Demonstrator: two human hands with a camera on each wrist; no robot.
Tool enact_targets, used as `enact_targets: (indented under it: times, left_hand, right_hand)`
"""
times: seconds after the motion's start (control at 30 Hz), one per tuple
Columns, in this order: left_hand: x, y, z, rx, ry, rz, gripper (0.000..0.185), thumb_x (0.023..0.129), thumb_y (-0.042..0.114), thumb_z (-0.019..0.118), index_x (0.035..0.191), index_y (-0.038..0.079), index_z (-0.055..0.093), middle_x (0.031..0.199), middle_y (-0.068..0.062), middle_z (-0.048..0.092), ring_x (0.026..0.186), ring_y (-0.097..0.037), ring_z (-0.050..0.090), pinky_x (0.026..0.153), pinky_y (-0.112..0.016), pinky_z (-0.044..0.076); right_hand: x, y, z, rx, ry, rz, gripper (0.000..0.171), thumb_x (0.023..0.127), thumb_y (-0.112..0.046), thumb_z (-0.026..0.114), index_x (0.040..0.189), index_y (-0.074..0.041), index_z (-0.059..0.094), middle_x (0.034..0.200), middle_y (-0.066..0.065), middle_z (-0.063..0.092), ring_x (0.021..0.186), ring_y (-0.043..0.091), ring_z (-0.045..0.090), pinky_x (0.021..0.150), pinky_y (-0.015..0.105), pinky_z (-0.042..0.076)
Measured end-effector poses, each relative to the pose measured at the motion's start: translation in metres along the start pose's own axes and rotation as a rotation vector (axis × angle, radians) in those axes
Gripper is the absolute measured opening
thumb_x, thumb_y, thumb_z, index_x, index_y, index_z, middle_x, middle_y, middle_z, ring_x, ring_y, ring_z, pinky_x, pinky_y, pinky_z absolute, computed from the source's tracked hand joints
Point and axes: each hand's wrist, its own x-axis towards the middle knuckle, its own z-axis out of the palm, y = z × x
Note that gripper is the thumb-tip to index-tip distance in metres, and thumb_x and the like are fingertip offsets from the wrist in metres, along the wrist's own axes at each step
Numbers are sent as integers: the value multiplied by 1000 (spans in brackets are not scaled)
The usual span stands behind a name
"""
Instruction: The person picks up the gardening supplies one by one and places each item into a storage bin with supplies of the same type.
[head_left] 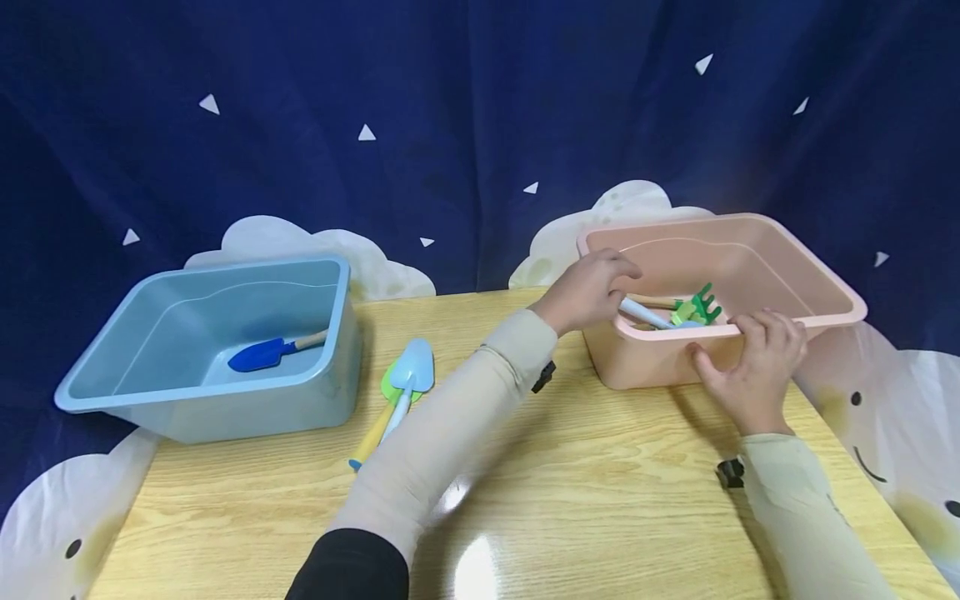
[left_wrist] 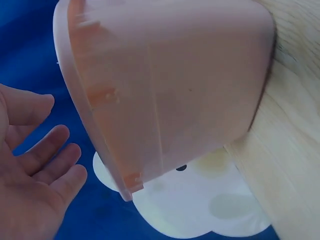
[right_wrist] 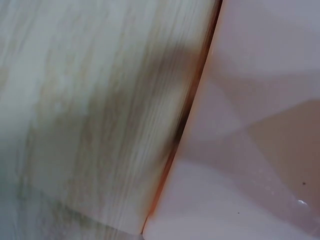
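Indoor tabletop work area; home, classroom or lab can't be told apart. Wood-grain table [head_left: 600,500] backed and flanked by navy fabric [head_left: 450,125], printed with white triangles [head_left: 367,133] and smiling clouds [head_left: 888,417], nursery-like. Blue bin [head_left: 255,412], pink bin [head_left: 637,362] and toy garden tools [head_left: 412,367] laid out. Room beyond hidden by fabric.

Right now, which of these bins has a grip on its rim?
The pink bin: the person's right grip holds its near rim. The blue bin, farther left, stands untouched.
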Motion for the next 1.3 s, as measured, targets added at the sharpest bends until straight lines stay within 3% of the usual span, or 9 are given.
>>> enact_targets:
  times: [0.3, 0.63, 0.83, 1.1, 1.3]
  left_hand:
    - [-27, -12, -9, 9, -7, 81, 34, 93, 4, 55, 125, 6, 67, 128, -5, 66, 121, -15, 59, 106, -23, 43]
    - [-49, -20, -14, -13, -47, 54, 37, 92, 6, 56, 128, 8, 66, 133, -6, 63, 126, -18, 58, 110, -27, 42]
    - [-74, -18, -17, 0, -56, 82, 37, 93, 6, 58, 129, 8, 65, 134, -7, 62, 129, -21, 56, 113, -30, 40]
    - [-116, -28, -26, -3, -18, 69, 34, 93, 6, 58, 126, 12, 66, 133, -3, 61, 129, -19, 54, 112, -32, 41]
    - [-149, -39, -34, -5, 90, 123, 32, 93, 4, 59, 122, 12, 68, 131, -2, 63, 128, -20, 56, 110, -33, 43]
  right_hand:
    - [0, 1, -1, -3, -10, 2, 65, 72, -53, 63, 104, 4, 58, 112, 28, 54, 116, 47, 41, 112, 50, 20]
    - [1, 10, -5, -8, -14, 0, 67, 71, -53, 64, 105, 5, 59, 113, 28, 54, 117, 45, 42, 112, 49, 20]
    - [2, 16, -9, 0, -6, -3, 68, 71, -54, 65, 104, 5, 60, 113, 28, 55, 116, 46, 43, 113, 49, 21]
    - [2, 15, -11, -25, -27, -5, 71, 74, -57, 63, 108, 5, 60, 115, 29, 54, 117, 46, 42, 113, 51, 20]
    - [2, 15, -11, -23, -17, -11, 71, 74, -59, 63, 107, 5, 61, 114, 28, 55, 116, 45, 43, 113, 50, 22]
